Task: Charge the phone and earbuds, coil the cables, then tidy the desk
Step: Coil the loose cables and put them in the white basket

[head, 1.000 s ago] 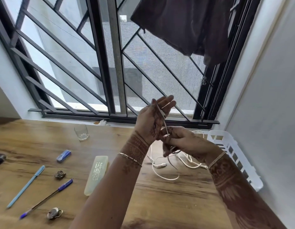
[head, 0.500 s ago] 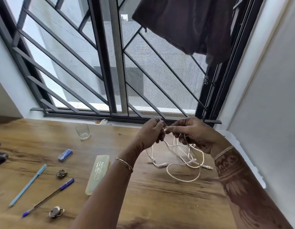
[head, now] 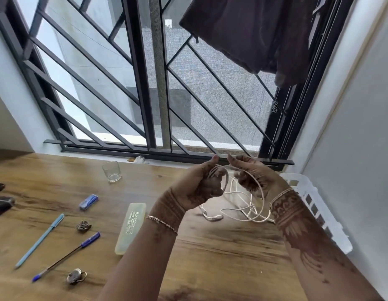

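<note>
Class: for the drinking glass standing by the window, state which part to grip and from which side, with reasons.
Grip the glass round its side wall at mid-height, probably from the near side. It stands upright with a short round wall; open desk lies before it, the window frame close behind.

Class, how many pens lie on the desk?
2: a light blue pen at the left of the desk, and a dark blue pen beside it. Others may lie outside the frame.
</note>
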Demonstrator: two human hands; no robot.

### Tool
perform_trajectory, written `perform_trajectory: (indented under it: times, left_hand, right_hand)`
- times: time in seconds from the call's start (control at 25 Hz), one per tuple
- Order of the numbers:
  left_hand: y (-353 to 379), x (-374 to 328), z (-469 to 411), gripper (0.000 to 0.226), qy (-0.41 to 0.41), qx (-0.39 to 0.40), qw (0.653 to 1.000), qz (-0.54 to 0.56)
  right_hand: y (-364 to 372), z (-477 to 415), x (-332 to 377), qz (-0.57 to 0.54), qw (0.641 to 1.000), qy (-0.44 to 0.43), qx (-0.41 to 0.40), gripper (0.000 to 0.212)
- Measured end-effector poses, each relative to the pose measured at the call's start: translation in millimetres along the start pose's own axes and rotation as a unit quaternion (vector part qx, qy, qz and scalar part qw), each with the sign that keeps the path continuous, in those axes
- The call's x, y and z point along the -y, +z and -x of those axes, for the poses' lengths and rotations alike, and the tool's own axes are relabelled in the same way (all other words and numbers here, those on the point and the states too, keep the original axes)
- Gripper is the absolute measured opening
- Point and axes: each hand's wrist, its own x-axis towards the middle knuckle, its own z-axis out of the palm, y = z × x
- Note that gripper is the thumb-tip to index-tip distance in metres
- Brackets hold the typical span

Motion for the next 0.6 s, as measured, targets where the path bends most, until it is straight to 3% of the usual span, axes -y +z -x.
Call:
perform_trajectory:
  times: [0.12, 0.24, 0.48, 0.6]
  left_hand:
    - [4.0, 0.4, 0.1, 0.03, 0.023, 0.01, 0.989, 0.147]
    - [3.5, -0.5, 0.3, 0.023, 0.027, 0.011, 0.98, 0.196]
    - [-6.7, -8.9, 2.2, 0.027, 0.014, -0.064, 0.984, 0.165]
    - [-5.2, -8.8, 0.0, 0.03, 0.012, -0.095, 0.986, 0.135]
  right_hand:
    - [-4.8, 0.5, -17.6, -0.052, 0.993, 0.021, 0.101, 0.023]
    - [-9.6, 1.1, -23.2, -0.063, 0.988, 0.018, 0.138, 0.031]
    - [-11.5, 3.8, -5.9, 0.038, 0.992, -0.011, 0.117, 0.049]
    - [-8.1, 5.8, 0.3, 0.062, 0.99, 0.015, 0.123, 0.036]
